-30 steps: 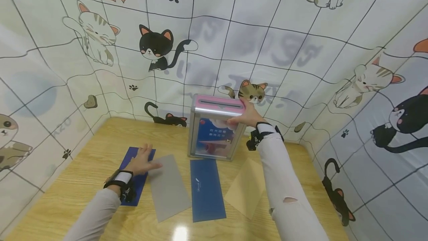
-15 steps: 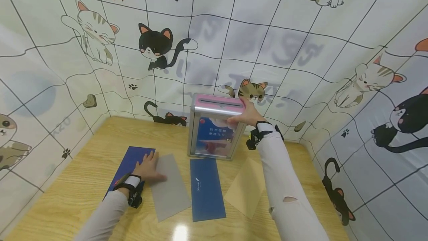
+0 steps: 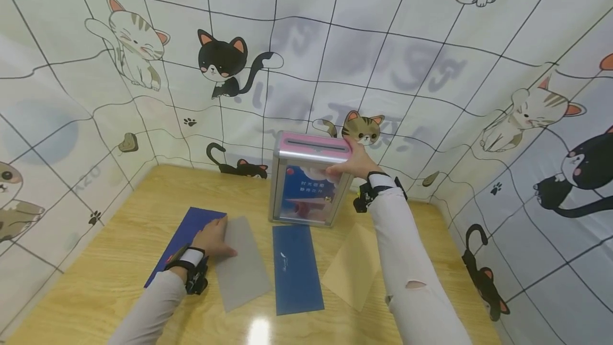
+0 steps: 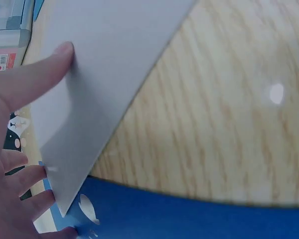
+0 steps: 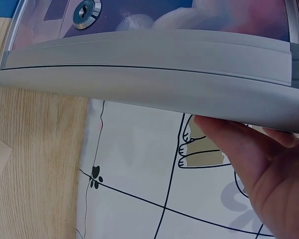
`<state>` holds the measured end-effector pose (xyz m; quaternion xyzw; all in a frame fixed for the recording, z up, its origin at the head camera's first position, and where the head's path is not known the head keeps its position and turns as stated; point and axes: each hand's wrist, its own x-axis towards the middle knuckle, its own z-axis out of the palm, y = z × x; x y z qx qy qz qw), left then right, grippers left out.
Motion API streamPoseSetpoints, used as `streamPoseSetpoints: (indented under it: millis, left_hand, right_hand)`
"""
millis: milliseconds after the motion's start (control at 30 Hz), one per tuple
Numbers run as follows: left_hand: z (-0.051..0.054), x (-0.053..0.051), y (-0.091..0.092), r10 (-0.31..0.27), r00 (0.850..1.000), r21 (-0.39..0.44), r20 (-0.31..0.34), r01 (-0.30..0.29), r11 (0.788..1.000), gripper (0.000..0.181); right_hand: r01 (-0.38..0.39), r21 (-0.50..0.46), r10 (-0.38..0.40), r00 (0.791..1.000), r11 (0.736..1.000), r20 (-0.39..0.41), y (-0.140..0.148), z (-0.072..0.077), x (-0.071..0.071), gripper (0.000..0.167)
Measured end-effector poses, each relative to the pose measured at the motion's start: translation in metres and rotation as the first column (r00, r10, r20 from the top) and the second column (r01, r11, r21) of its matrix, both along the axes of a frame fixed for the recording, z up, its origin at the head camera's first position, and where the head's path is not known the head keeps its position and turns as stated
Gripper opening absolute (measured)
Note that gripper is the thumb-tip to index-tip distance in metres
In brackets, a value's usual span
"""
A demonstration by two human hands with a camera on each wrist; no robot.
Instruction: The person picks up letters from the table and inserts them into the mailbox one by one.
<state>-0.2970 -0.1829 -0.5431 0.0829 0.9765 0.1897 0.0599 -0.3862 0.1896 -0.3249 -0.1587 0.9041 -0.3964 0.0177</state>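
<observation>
My right hand (image 3: 358, 161) grips the right end of a suggestion box (image 3: 306, 196) with a pink slotted top, standing upright. The right wrist view shows its silver edge (image 5: 139, 55) with my thumb against it, and a key lock (image 5: 86, 13) on the front. To the left, my left hand (image 3: 214, 237) lies over a grey envelope (image 3: 246, 276) and a dark blue envelope (image 3: 193, 228). In the left wrist view its thumb (image 4: 52, 69) extends over the grey envelope; the other fingers, spread, reach its edge and the blue envelope's. Whether the thumb presses is unclear.
A second blue envelope (image 3: 298, 276) with a small white mark lies in front of the box. Right of it is a beige envelope (image 3: 353, 268), partly under the right forearm. Cat-printed cloth (image 3: 306, 47) stands behind the wooden table (image 3: 139, 217).
My left hand has moved right from the dark blue envelope toward the grey one. The dark blue envelope has turned, its near end swinging left; the grey one has shifted slightly. My right hand stays put.
</observation>
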Motion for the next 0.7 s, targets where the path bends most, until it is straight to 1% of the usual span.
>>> streamPoseSetpoints:
  millis: [133, 267, 300, 367, 467, 500, 533, 633, 700]
  left_hand:
    - [0.003, -0.002, 0.001, 0.016, 1.0, -0.013, 0.003, -0.016, 1.0, 0.11]
    - [0.007, -0.003, 0.003, 0.041, 0.998, -0.023, -0.041, -0.042, 0.999, 0.109]
    - [0.007, -0.004, 0.004, 0.042, 0.997, -0.038, -0.057, -0.044, 0.998, 0.106]
    - [0.01, -0.006, 0.003, 0.045, 0.995, -0.061, -0.085, -0.05, 0.997, 0.099]
    - [0.014, -0.009, 0.001, 0.038, 0.993, -0.071, -0.108, -0.046, 0.996, 0.08]
    - [0.015, -0.01, -0.001, 0.035, 0.993, -0.063, -0.115, -0.043, 0.997, 0.073]
    - [0.017, -0.011, -0.002, 0.038, 0.993, -0.044, -0.115, -0.043, 0.998, 0.067]
    - [0.021, -0.014, -0.008, 0.031, 0.993, 0.014, -0.113, -0.03, 0.999, 0.051]
    - [0.027, -0.015, -0.012, 0.032, 0.995, 0.065, -0.097, -0.025, 0.998, 0.044]
  right_hand:
    - [-0.002, -0.011, 0.002, 1.0, 1.0, 0.004, 0.001, -0.001, -0.001, 0.102]
    - [0.008, -0.01, -0.008, 1.0, 1.0, 0.01, 0.001, 0.0, -0.001, 0.104]
    - [0.007, -0.014, -0.007, 1.0, 1.0, 0.014, -0.001, 0.004, 0.003, 0.104]
    - [0.01, -0.019, -0.01, 1.0, 1.0, 0.023, -0.002, 0.004, 0.004, 0.104]
    - [0.011, -0.013, -0.011, 1.0, 1.0, 0.022, -0.002, 0.004, 0.003, 0.103]
    - [0.01, -0.012, -0.01, 1.0, 1.0, 0.02, -0.002, 0.004, 0.003, 0.103]
    - [0.014, -0.004, -0.014, 1.0, 1.0, 0.015, 0.0, 0.0, -0.002, 0.104]
    - [0.012, 0.005, -0.012, 1.0, 1.0, 0.005, 0.001, -0.002, -0.004, 0.104]
    - [0.014, 0.007, -0.014, 1.0, 1.0, 0.007, 0.001, -0.003, -0.004, 0.105]
